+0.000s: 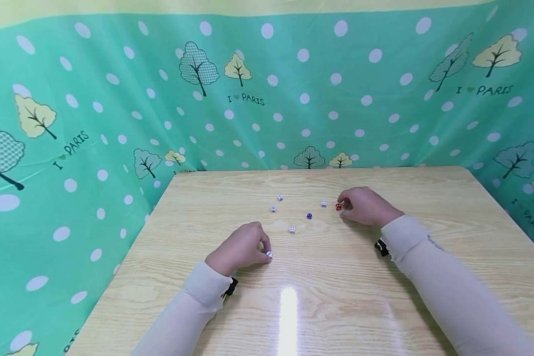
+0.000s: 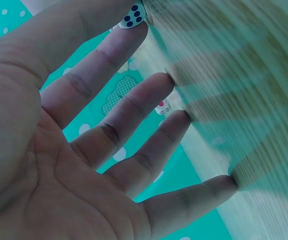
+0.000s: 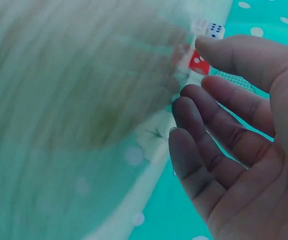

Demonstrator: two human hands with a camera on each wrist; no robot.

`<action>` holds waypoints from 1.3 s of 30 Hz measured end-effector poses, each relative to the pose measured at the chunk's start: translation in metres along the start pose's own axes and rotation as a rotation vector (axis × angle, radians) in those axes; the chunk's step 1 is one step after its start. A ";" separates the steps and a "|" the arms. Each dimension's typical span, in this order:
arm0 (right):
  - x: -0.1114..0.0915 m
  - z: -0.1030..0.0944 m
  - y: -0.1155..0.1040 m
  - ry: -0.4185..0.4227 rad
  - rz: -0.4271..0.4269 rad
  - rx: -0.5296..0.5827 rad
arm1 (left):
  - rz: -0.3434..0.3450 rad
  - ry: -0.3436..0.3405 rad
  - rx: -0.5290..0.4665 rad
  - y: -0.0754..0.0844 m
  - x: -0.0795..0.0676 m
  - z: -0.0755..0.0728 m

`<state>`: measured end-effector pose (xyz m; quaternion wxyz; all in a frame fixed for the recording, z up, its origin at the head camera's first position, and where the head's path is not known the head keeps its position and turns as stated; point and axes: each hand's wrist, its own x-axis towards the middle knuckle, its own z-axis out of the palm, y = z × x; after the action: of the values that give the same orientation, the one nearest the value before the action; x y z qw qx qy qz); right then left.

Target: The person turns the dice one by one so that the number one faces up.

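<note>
One white die (image 1: 269,254) is pinched by the left hand (image 1: 242,248), nearer the left edge of the table (image 1: 338,282); a red die (image 1: 338,207), toward the far edge, is flanked by the right hand (image 1: 367,205), contact unclear. Opposite faces are best gripped lightly.

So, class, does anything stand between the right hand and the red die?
Nothing visible does: the right hand has thumb and forefinger at the red die; the nearest white die lies beyond it.
</note>
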<state>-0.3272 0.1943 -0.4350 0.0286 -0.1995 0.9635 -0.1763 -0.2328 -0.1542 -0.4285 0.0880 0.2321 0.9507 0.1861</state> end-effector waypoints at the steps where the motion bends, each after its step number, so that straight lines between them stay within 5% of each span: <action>1: 0.001 0.001 -0.001 0.001 0.003 0.002 | 0.000 -0.001 0.003 0.000 0.000 0.000; 19: 0.002 0.006 -0.009 0.034 0.008 -0.008 | 0.006 -0.003 0.010 0.003 0.003 -0.001; 39: -0.040 0.015 -0.036 0.014 -0.124 -0.074 | 0.000 -0.001 -0.005 0.002 0.000 0.000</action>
<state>-0.2752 0.1746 -0.4366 0.0034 -0.2587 0.9553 -0.1434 -0.2323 -0.1526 -0.4277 0.0889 0.2320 0.9501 0.1884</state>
